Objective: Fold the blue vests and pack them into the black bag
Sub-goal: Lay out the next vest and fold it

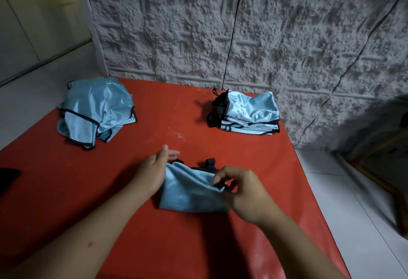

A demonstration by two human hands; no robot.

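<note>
While the folded vest (pixel 189 188) lies lengthwise across lower centre, its right end is pinched by the right hand (pixel 245 192); the left hand (pixel 152 172) is held spread at its left end.

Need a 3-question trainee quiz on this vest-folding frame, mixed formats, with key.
1. True or false: the loose pile of vests lies at the table's far left.
2. What lies directly beside the wall? A) the folded stack B) the loose pile C) the vest being folded
3. Fill in: the right hand pinches the vest's ____ trim while the left hand rests open at its other edge.

Key: 1 true; 2 A; 3 black.
</note>
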